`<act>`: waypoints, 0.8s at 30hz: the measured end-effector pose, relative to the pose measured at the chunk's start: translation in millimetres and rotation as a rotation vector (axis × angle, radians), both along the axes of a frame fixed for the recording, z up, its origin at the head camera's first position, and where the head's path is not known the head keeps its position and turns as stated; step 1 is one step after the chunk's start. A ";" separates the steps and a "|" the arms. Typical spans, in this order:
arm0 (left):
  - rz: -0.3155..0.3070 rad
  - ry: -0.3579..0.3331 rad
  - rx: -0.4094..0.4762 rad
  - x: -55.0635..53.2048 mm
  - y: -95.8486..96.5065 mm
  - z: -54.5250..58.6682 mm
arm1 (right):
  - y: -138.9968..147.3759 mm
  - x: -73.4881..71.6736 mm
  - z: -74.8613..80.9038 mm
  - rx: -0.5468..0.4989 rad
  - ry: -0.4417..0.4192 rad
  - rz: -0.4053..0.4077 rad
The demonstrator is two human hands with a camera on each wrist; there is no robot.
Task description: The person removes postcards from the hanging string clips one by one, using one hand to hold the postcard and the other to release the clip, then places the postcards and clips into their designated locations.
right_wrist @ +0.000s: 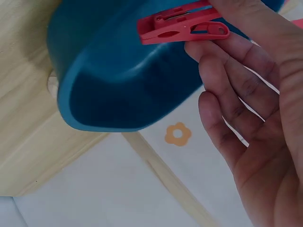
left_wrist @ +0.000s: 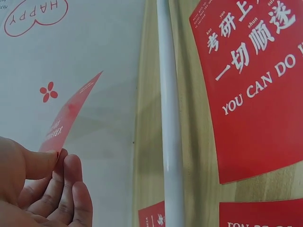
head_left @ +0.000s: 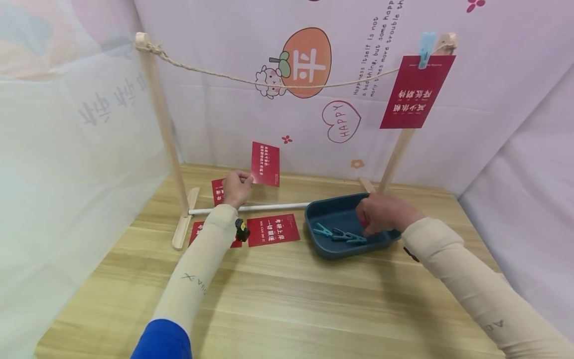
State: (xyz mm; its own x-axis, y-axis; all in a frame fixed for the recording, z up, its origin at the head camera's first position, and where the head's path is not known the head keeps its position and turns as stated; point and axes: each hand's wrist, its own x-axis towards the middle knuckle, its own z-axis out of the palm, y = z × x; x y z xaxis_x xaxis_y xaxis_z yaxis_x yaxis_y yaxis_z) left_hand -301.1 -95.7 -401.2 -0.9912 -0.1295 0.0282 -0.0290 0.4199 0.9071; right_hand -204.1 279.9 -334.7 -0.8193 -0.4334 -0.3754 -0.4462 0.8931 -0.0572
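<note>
My left hand (head_left: 237, 188) pinches a red card (head_left: 265, 164) by its edge, raised above the table behind the white bar. In the left wrist view the thumb and fingers grip the card (left_wrist: 71, 116), which is seen nearly edge-on. My right hand (head_left: 384, 213) is over the dark blue tray (head_left: 323, 248). Between its thumb and fingers it holds a red clothespin (right_wrist: 182, 23), plain in the right wrist view. Several teal and dark clothespins (head_left: 339, 235) lie in the tray. Another red card (head_left: 418, 92) hangs from the rope (head_left: 269, 86) under a light blue clothespin (head_left: 426, 50).
Several red cards lie on the table, one of them a card (head_left: 273, 230) beside the tray. A wooden post (head_left: 161, 119) at the left and another post (head_left: 396, 157) at the right carry the rope. A white bar (head_left: 264, 207) runs low between them. A printed cloth hangs behind.
</note>
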 end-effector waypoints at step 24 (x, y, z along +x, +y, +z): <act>-0.001 -0.059 -0.075 2.0 -7.9 -13.7 | -3.4 -0.1 -33.6 0.079 0.039 0.071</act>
